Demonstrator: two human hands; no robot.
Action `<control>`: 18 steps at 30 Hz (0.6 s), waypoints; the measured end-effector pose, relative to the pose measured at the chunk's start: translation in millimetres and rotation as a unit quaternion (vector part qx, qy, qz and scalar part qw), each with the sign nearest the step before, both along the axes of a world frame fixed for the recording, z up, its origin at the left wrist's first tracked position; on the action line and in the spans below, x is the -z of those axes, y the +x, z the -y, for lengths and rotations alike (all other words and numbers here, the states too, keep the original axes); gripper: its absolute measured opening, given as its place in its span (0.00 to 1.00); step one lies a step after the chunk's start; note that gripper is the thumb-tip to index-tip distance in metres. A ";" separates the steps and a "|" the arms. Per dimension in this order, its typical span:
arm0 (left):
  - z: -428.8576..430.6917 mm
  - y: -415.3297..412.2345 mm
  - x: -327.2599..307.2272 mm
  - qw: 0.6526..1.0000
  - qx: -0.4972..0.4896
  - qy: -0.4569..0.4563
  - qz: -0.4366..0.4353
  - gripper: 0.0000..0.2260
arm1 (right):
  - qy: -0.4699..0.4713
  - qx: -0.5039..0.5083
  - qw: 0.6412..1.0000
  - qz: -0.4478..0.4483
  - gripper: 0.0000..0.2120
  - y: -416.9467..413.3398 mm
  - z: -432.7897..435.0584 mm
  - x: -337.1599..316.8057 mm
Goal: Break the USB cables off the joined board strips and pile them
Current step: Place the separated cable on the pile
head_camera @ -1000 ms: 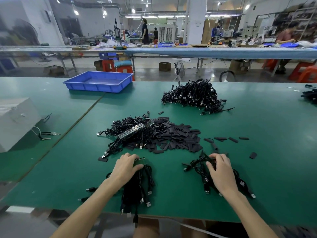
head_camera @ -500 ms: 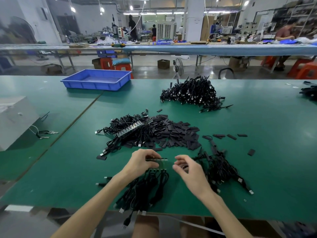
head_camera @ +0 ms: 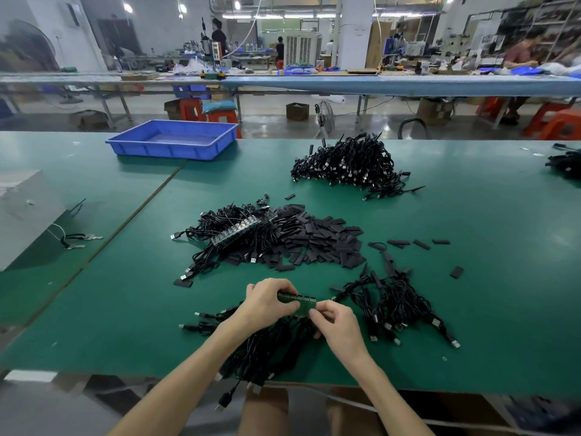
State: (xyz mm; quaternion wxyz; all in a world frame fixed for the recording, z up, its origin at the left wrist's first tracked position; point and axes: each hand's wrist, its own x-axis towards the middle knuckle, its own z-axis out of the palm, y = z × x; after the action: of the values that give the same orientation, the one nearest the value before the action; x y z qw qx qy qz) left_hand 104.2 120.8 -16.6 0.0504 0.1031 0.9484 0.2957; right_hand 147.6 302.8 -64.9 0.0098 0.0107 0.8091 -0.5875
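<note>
A green joined board strip (head_camera: pixel 300 302) with black USB cables (head_camera: pixel 267 347) hanging from it is held above the table's near edge. My left hand (head_camera: pixel 267 302) grips its left end. My right hand (head_camera: pixel 334 322) pinches the strip's right end. A small pile of loose black cables (head_camera: pixel 396 305) lies just right of my hands. Farther back lies another cabled board strip (head_camera: pixel 239 231) among tangled cables. A big heap of black cables (head_camera: pixel 349 165) sits at the table's far side.
A heap of flat black pieces (head_camera: pixel 317 240) lies mid-table, with a few strays (head_camera: pixel 421 243) to its right. A blue tray (head_camera: pixel 173 140) stands far left, a grey box (head_camera: pixel 25 212) at the left edge. The green table (head_camera: pixel 487 278) has open surface on the right.
My left hand lifted the strip from the table toward the middle. My right hand left the loose cable pile, moved left and took hold of the strip's right end.
</note>
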 end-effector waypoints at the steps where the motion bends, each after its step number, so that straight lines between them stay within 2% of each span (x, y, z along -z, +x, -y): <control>1: -2.0 0.0 1.3 1.000 -0.003 -0.001 0.001 0.08 | 0.002 0.001 1.000 0.005 0.02 -0.2 -0.3 1.3; 11: -14.0 4.1 7.8 0.999 -0.046 -0.010 -0.027 0.06 | 0.031 0.037 0.999 -0.010 0.09 0.7 5.3 10.2; 15: -13.9 4.5 8.7 0.999 -0.027 -0.005 -0.019 0.05 | 0.015 0.028 0.999 -0.012 0.07 1.1 4.3 9.7; 18: -18.4 6.2 10.9 0.998 -0.038 -0.013 -0.050 0.06 | 0.021 0.024 0.999 -0.015 0.07 1.8 4.1 10.1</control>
State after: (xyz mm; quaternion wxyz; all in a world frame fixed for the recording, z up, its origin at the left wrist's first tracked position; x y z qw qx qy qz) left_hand 110.4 139.1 -27.5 -0.0075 0.0807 0.9566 0.2798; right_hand 149.4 298.7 -75.0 -0.0168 0.0219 0.8207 -0.5706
